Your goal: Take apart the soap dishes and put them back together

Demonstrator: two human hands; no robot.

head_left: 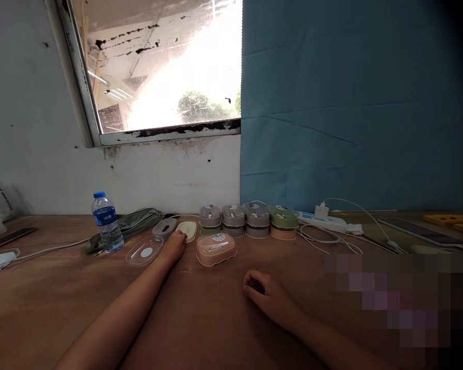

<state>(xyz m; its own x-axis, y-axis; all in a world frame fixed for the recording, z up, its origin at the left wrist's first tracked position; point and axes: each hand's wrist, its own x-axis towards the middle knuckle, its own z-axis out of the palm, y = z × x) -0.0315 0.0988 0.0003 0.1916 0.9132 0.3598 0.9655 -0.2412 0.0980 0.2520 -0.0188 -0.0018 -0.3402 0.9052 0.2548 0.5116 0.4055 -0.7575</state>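
My left hand (175, 244) reaches forward, its curled fingers at the near left edge of a cream oval tray (189, 230), apparently gripping it; the fingertips are partly hidden. Beside it lie a grey oval piece (164, 227) with a slot and a clear oval lid (144, 252) with a round white sticker. A pink oval box (216, 248) with a clear lid stands right of the left hand. My right hand (268, 294) rests over the table, nearest the pink box. Its fingers curl toward the thumb around a hollow, with nothing visible in them.
Lidded oval boxes (233, 220) in grey, green and orange line the wall side. Left are a water bottle (108, 226) and a green pouch (137, 223). Right are a power strip (324, 221), white cables and a phone (420, 231). A blurred patch covers the right foreground.
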